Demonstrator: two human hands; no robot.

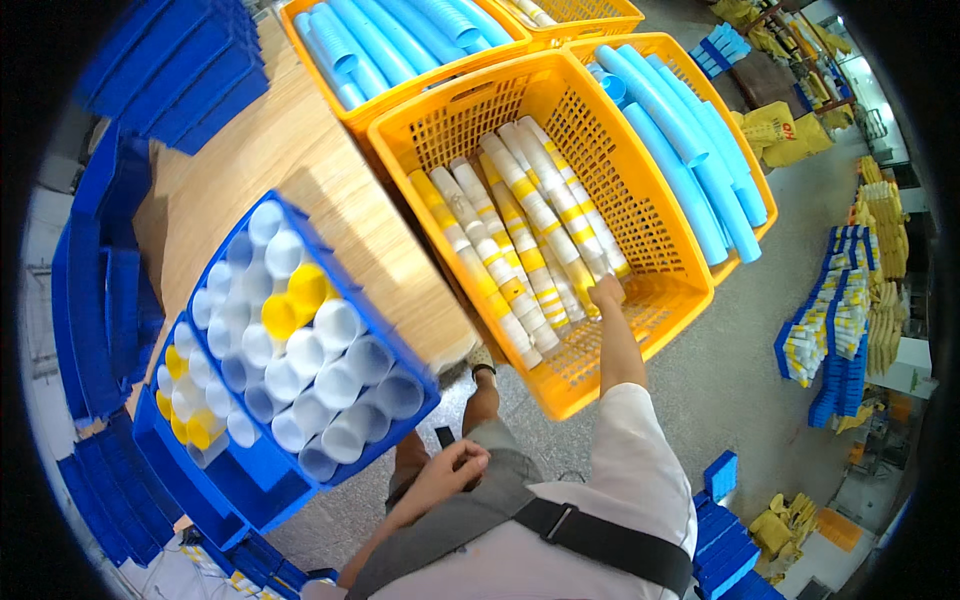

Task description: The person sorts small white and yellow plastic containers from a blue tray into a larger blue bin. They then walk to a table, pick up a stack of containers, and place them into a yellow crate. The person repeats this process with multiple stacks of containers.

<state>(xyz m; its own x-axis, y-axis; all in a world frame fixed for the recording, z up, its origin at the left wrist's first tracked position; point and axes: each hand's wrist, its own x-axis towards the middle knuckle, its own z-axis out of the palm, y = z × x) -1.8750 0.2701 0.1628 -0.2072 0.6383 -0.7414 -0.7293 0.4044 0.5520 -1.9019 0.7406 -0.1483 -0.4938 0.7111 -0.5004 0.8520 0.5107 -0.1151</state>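
My right hand [606, 291] reaches into an orange plastic crate [645, 300] with slotted walls. It touches the near ends of white-and-yellow tubes [532, 255] lying lengthwise on the crate floor. Its fingers are partly hidden, so a grip on a tube cannot be made out. My left hand [459, 469] hangs in front of my thigh with its fingers curled. A dark strap-like piece [445, 436] shows beside it, and whether the hand holds it is unclear. Left of me, a blue plastic bin [352, 281] is packed with upright white and yellow tubes [337, 382].
The blue bin rests on a wooden tabletop [315, 150]. Light-blue tubes [679, 150] fill a neighbouring orange crate and another crate [442, 75] behind. Stacked blue bins [180, 67] stand at the table's far left. More loaded blue bins [832, 300] sit on the floor to the right.
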